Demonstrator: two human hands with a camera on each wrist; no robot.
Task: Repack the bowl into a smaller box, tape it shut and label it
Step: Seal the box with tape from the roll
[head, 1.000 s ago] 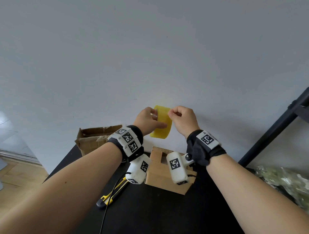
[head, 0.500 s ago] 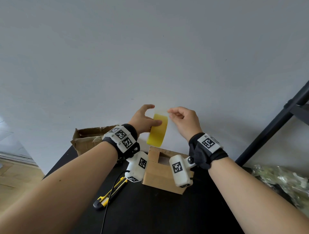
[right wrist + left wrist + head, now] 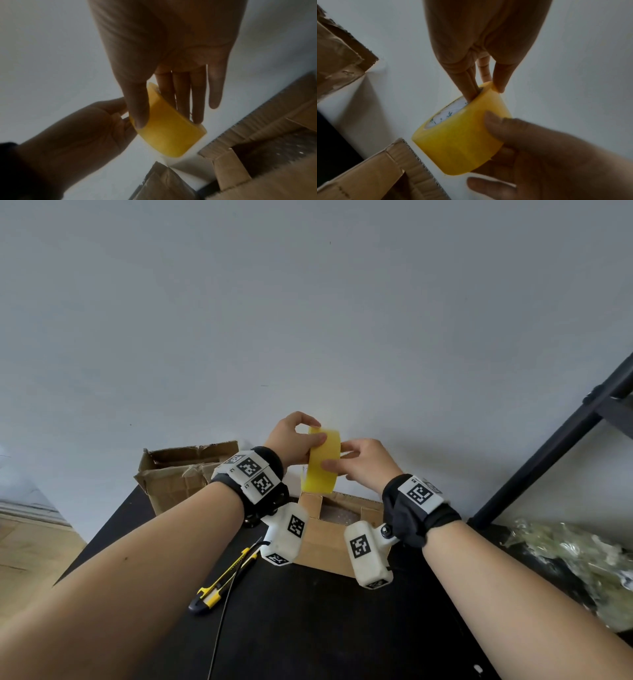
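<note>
Yellow packing tape roll, wound on a white printed core, held in the air between both hands above the far edge of the small cardboard box. Left hand: fingers pushed into the core from the left side, thumb pressed on the outer yellow face, so the roll's wall is pinched between them; in the left wrist view the thumb tip sits on the upper rim. Right hand: thumb laid across the near yellow face, fingers reaching round the right side of the roll; in the right wrist view three fingers lie along the far edge of the tape roll while the little finger stands apart, touching nothing. Whether a loose tape end is lifted cannot be told.

Small cardboard box: on the black tabletop, directly below the roll, its top flaps standing open and pale wrapping visible inside; the bowl itself cannot be made out. Larger, torn cardboard box: open, at the far left corner of the table against the white wall. Yellow-and-black utility knife: lying near left of the small box, apart from it, with a thin black cable crossing it. Crumpled clear plastic wrap: heaped at the right edge. Black metal frame: leaning at far right.
</note>
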